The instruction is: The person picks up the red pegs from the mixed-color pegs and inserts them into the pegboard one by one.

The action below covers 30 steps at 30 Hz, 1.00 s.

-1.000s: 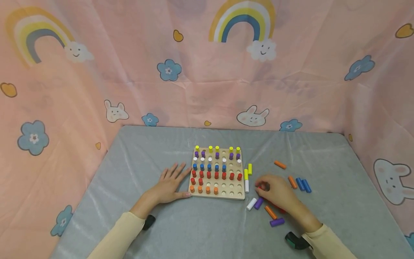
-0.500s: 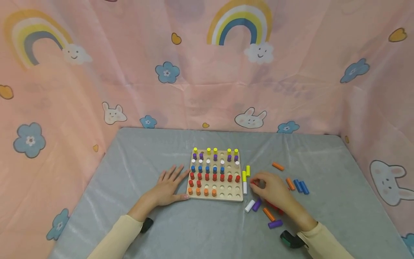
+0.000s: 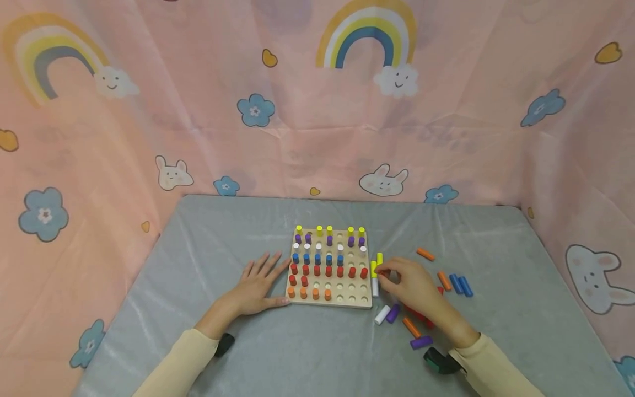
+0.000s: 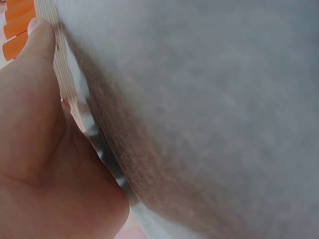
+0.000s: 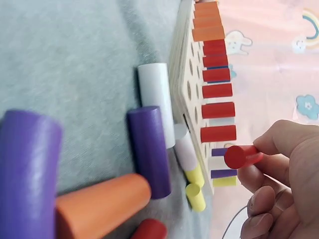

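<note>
My right hand (image 3: 414, 284) pinches a red peg (image 5: 239, 157) between thumb and fingers, just off the right edge of the wooden pegboard (image 3: 329, 302). Colored pegs stand in rows on the board: yellow at the back, then purple, white, blue, red and orange at the front. The second red row holds only two pegs at its left. My left hand (image 3: 255, 286) lies flat with fingers spread at the board's left side. In the left wrist view its thumb (image 4: 42, 42) rests against the board's edge near the orange pegs (image 4: 17, 30).
Loose pegs lie right of the board: yellow (image 3: 380, 258), white (image 3: 382, 315), purple (image 3: 421, 343), orange (image 3: 412, 327) and blue (image 3: 465, 286). More red pegs (image 3: 415, 314) lie partly hidden under the right hand. A pink printed curtain (image 3: 297, 138) hangs behind the grey table (image 3: 238, 215).
My right hand has moved left toward the board with the red peg, uncovering a red peg behind it. My left hand stays in place. The head view has shifted slightly.
</note>
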Each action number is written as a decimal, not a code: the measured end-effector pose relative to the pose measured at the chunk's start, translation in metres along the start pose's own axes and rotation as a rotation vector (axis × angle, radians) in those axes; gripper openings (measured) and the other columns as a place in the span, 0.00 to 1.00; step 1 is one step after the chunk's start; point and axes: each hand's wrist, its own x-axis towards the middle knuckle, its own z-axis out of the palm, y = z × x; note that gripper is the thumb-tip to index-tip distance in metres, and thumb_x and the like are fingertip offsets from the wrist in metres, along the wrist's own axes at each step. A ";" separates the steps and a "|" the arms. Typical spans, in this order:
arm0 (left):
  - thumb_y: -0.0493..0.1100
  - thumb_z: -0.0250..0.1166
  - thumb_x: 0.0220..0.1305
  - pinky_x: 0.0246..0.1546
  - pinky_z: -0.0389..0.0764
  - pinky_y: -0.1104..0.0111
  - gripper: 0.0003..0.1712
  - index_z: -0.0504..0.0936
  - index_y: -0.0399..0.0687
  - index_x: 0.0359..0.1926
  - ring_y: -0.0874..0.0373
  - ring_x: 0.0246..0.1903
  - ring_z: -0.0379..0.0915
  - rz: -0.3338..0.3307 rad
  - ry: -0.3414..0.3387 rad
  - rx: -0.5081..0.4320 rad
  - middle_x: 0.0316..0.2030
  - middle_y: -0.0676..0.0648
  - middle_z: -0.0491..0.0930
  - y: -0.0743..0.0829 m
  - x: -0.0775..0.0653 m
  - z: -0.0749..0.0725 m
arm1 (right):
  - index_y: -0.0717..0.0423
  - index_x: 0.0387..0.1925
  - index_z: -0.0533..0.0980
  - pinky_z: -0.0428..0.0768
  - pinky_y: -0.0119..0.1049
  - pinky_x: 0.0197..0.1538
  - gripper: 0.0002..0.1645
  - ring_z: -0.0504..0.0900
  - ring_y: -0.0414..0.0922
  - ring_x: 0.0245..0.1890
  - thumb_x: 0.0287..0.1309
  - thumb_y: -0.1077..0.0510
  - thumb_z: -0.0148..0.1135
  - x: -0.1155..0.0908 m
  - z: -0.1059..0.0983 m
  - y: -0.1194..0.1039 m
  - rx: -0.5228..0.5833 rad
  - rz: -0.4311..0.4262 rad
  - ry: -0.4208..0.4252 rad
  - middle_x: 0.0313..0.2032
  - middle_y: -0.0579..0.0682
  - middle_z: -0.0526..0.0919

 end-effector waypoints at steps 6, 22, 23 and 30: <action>0.69 0.61 0.62 0.73 0.39 0.35 0.54 0.46 0.59 0.79 0.38 0.79 0.33 -0.019 -0.017 0.015 0.80 0.44 0.40 0.002 0.000 -0.003 | 0.50 0.39 0.86 0.65 0.27 0.24 0.08 0.66 0.35 0.22 0.57 0.56 0.69 0.006 0.001 -0.009 0.005 -0.011 -0.007 0.29 0.40 0.79; 0.73 0.58 0.61 0.72 0.38 0.34 0.55 0.46 0.59 0.79 0.36 0.78 0.33 0.014 0.009 -0.011 0.80 0.42 0.41 0.000 0.001 0.000 | 0.49 0.37 0.86 0.66 0.26 0.25 0.06 0.66 0.32 0.22 0.56 0.57 0.70 0.015 0.006 -0.021 0.057 -0.077 0.016 0.32 0.39 0.82; 0.72 0.59 0.61 0.72 0.39 0.34 0.55 0.46 0.58 0.79 0.36 0.78 0.34 0.012 0.007 -0.008 0.80 0.42 0.41 0.000 0.001 -0.001 | 0.48 0.37 0.86 0.67 0.26 0.25 0.06 0.66 0.32 0.22 0.56 0.57 0.70 0.015 0.007 -0.021 0.058 -0.085 0.017 0.32 0.39 0.82; 0.69 0.61 0.62 0.73 0.38 0.35 0.54 0.45 0.59 0.80 0.38 0.79 0.32 -0.013 -0.024 0.005 0.80 0.44 0.39 0.002 0.001 -0.003 | 0.46 0.39 0.85 0.72 0.27 0.32 0.07 0.75 0.38 0.30 0.56 0.54 0.70 0.018 0.011 -0.029 0.058 -0.103 0.016 0.35 0.38 0.83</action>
